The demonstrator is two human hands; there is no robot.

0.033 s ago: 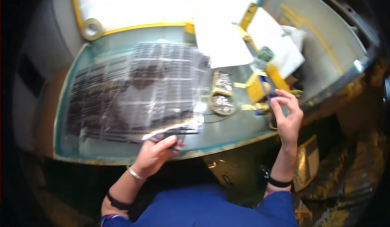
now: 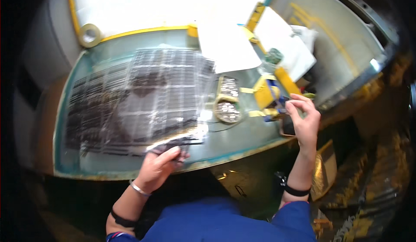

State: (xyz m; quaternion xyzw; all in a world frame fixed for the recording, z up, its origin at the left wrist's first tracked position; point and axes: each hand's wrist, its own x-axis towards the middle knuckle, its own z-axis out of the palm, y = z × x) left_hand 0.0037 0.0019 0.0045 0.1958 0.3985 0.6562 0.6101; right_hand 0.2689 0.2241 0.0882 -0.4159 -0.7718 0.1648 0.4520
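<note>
A stack of dark, glossy sheets [image 2: 164, 90] with a pale grid of lines lies on the worktop at the left. My left hand [image 2: 158, 166] grips the near edge of the stack, thumb on top and fingers underneath. Over to the right, my right hand [image 2: 305, 118] is raised with thumb and forefinger pinched together. Whatever is between those fingertips is too blurred to make out. Just left of them stands a yellow and blue tape dispenser [image 2: 263, 95], with short yellow tape tabs [image 2: 256, 113] sticking out beside it.
An oblong tray [image 2: 228, 111] of small shiny parts sits between the sheets and the dispenser. White paper [image 2: 227, 51] lies behind it. A tape roll [image 2: 90, 35] rests at the far left corner by a bright white panel [image 2: 143, 8]. The worktop's near edge [image 2: 130, 178] is rimmed in teal.
The whole scene has shifted slightly left in the picture. My left hand keeps its grip on the sheets, and my right hand stays pinched beside the dispenser.
</note>
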